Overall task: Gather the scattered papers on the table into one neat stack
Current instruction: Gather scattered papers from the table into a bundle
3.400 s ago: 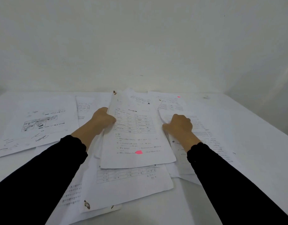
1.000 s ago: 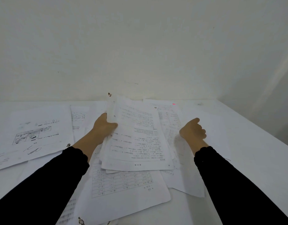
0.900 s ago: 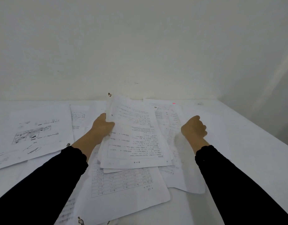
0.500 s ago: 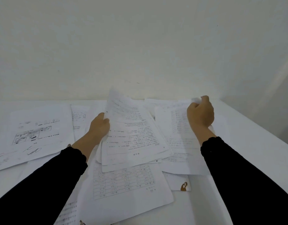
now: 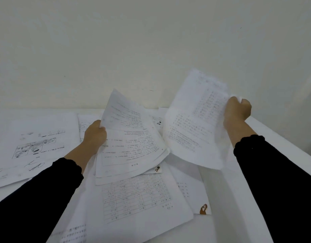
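Across the white counter (image 5: 224,204) loose papers (image 5: 139,199) lie overlapping, a drawing page (image 5: 35,146) at the left. Above them is a tilted bundle of sheets (image 5: 130,146), gripped at its edge by the left hand (image 5: 95,135). Beside it hangs a single sheet (image 5: 196,123), pinched in the curled right hand (image 5: 237,111).

White papers (image 5: 137,199) w/ black print & grids; black sleeves (image 5: 37,199); white table (image 5: 228,213); off-white wall (image 5: 151,41).
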### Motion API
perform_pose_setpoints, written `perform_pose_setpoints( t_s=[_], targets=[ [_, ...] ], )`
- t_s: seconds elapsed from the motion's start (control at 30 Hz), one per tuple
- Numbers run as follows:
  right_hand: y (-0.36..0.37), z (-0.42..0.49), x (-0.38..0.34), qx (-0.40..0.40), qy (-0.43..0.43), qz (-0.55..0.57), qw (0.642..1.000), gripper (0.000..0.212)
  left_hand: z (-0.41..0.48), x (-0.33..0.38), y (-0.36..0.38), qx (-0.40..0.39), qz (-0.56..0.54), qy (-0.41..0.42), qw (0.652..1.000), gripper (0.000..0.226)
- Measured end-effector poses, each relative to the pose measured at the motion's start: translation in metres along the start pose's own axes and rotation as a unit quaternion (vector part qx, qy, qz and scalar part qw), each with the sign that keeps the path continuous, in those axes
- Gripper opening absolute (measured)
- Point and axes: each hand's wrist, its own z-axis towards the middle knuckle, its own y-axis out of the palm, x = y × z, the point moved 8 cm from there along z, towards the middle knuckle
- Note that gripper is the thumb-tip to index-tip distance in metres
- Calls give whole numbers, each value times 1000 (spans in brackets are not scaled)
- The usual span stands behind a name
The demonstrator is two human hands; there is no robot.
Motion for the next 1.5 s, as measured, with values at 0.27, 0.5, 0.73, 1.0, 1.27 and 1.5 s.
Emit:
perform_pose_setpoints(
  t_s=[0.27, 0.5, 0.73, 1.0, 1.27, 1.5],
  targets=[
    [22, -16, 22, -65, 99, -7, 993, 34, -13, 15, 22, -96, -81, -1, 992, 36],
    [52, -61, 40, -116, 7, -184, 976, 48, -33, 17, 51, -186, -118, -46, 974, 36],
    [82, -91, 72, -233, 0, -260, 937, 48, -46, 23, 72, -225, -101, -43, 968, 58],
    [70, -94, 78, -283, 91, -150, 943, 76, -48, 61, 55, -143, -182, 83, 969, 37],
    [64, -87, -3, -311, -88, 29, 946, 13, -63, 136, 15, -34, -290, 244, 925, 8],
    [52, -101, -6, -250, -174, 4, 952, 10, -72, 125, 19, 7, -216, 244, 945, 34]
  ],
)
